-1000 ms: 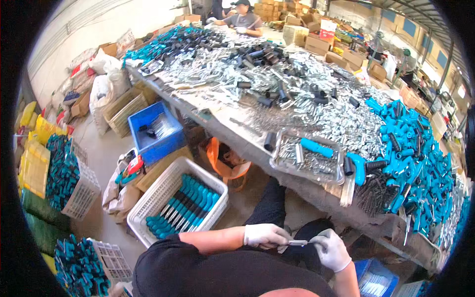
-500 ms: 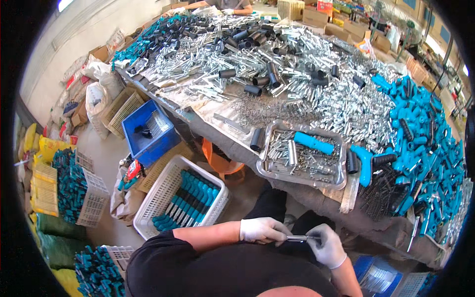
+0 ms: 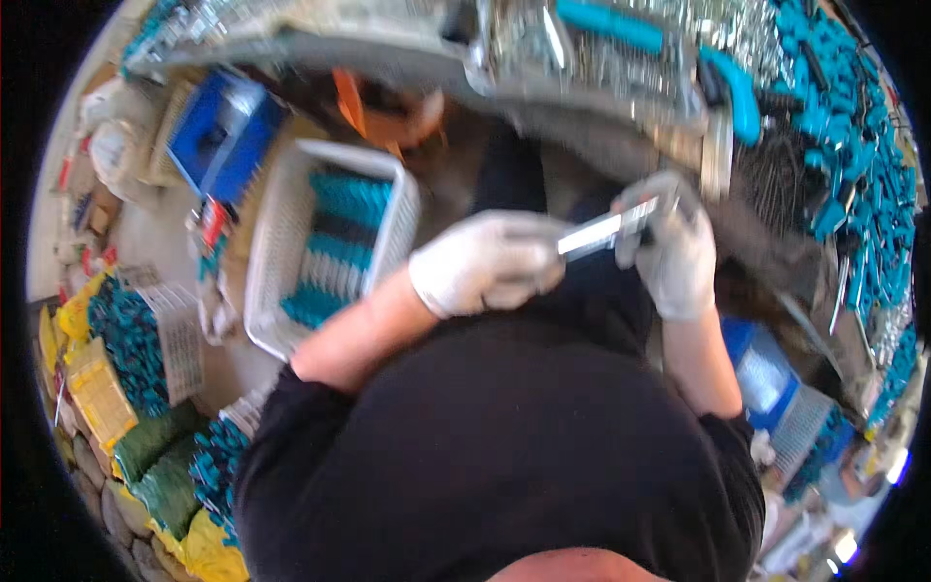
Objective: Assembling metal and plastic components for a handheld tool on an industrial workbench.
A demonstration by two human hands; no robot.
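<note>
A shiny silver metal rod (image 3: 593, 236), slim and slightly smeared by motion, spans the gap between my two gloved hands. My left hand (image 3: 490, 262), in a white glove, is closed on its left end. My right hand (image 3: 672, 247), gloved too, has its fingers bent around the other end. The rod slants up to the right, over my lap and short of the worktable edge. Whether it is solid or made of several parts cannot be made out.
A clear tray (image 3: 582, 68) of small metal parts lies on the table, a teal handle (image 3: 611, 24) across it. Teal parts (image 3: 863, 145) heap at right. On the left stand a white basket (image 3: 402, 218) of teal-handled tools, a blue crate (image 3: 189, 145) and an orange bucket (image 3: 351, 105).
The view has tipped downward, so the table has slid up in the picture. My hands appear higher and larger, and the rod now slants up to the right instead of lying nearly level.
</note>
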